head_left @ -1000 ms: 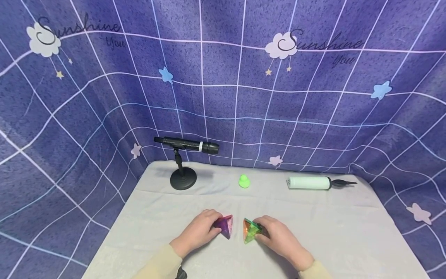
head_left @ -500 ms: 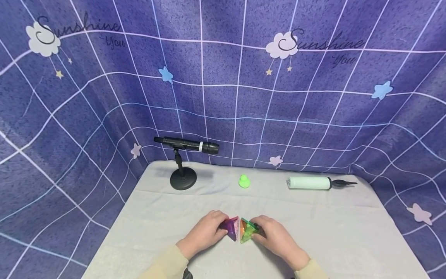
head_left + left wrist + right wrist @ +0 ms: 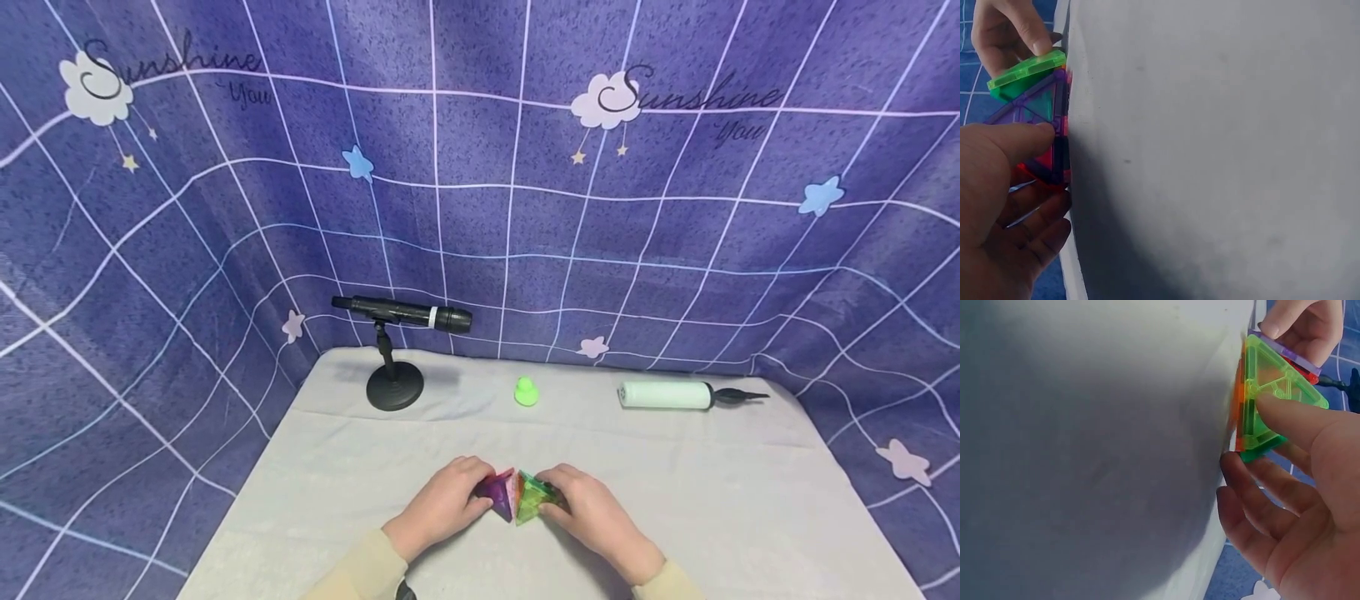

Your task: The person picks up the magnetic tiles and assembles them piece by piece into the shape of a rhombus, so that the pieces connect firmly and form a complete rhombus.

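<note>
Near the front middle of the table, my left hand (image 3: pixel 448 502) grips a small pyramid of purple and pink magnetic tiles (image 3: pixel 501 493) between thumb and fingers. My right hand (image 3: pixel 592 510) pinches a matching pyramid of green and orange magnetic tiles (image 3: pixel 532 498). The two pyramids stand side by side, their facing sides right up against each other in the head view. In the left wrist view my thumb presses a purple triangular tile (image 3: pixel 1038 103). The right wrist view has the other thumb on a lime green triangular tile (image 3: pixel 1275 387), its far tiles partly hidden by fingers.
At the back left a black microphone (image 3: pixel 405 312) rests on a stand with a round base (image 3: pixel 394 387). A small green rubber duck (image 3: pixel 527 392) sits at the back centre. To its right lies a pale hand pump (image 3: pixel 666 395) with a black nozzle. White cloth covers the table (image 3: pixel 360 458).
My left hand has brought the purple and pink pyramid to the right. The green and orange one has shifted slightly left, and the gap between them has closed.
</note>
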The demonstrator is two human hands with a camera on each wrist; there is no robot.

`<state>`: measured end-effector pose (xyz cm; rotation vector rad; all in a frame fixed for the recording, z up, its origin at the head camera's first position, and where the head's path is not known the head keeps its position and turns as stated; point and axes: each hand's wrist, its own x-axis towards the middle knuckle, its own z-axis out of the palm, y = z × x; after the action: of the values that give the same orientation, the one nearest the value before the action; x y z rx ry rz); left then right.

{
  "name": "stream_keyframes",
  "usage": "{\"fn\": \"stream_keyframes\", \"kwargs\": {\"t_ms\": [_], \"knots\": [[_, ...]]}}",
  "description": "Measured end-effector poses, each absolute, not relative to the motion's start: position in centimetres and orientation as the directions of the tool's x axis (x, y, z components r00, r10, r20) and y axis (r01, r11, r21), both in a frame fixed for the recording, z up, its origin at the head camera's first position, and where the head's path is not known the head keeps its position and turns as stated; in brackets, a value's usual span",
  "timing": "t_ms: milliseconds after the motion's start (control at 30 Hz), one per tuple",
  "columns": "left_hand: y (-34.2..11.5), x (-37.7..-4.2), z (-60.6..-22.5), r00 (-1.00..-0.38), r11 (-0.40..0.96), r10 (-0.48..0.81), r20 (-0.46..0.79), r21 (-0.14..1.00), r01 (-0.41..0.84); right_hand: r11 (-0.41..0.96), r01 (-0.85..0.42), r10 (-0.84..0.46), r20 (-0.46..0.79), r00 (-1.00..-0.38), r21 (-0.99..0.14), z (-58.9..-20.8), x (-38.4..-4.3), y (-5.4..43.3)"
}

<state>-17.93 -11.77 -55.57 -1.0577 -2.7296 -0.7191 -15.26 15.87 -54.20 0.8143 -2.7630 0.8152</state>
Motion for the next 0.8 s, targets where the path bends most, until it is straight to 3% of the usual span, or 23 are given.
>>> {"fn": "stream_keyframes", "kwargs": {"t_ms": [800], "knots": [[-11.7, -18.0, -55.3, -0.748, 0.645, 0.606, 0.271, 0.382, 0.662, 0.678, -0.594, -0.501, 0.318, -0.805, -0.434, -52.9, -15.2, 14.5]]}}
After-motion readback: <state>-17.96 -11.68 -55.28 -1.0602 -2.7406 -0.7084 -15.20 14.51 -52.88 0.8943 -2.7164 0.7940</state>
